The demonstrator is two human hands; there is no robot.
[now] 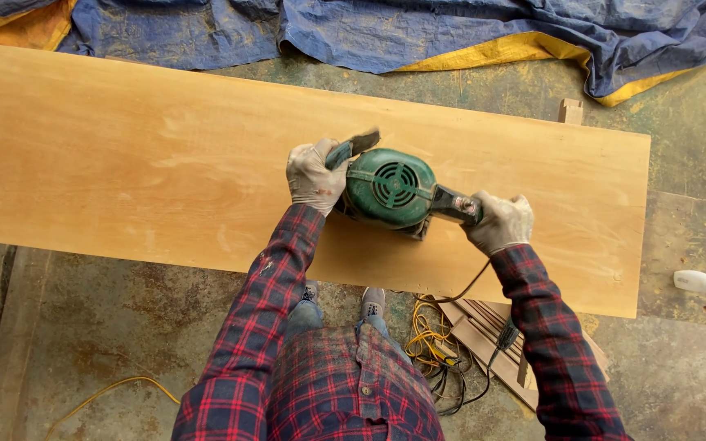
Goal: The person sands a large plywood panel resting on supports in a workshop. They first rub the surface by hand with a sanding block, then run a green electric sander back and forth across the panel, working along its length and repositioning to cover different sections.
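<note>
A long pale wooden board [140, 163] lies across the floor in front of me. A green electric sander [390, 189] rests on it, right of the middle. My left hand [314, 176], in a worn grey glove, grips the sander's front handle. My right hand [500, 222], also gloved, holds the rear handle, from which a cord drops off the board's near edge. Both sleeves are red plaid.
A blue and yellow tarp [418, 33] lies bunched beyond the board. A small wood block [570, 110] stands at the far right edge. Coiled yellow cable [428, 339] and stacked wood slats [484, 335] lie by my feet. A white bottle [700, 282] rests on the stained concrete floor at right.
</note>
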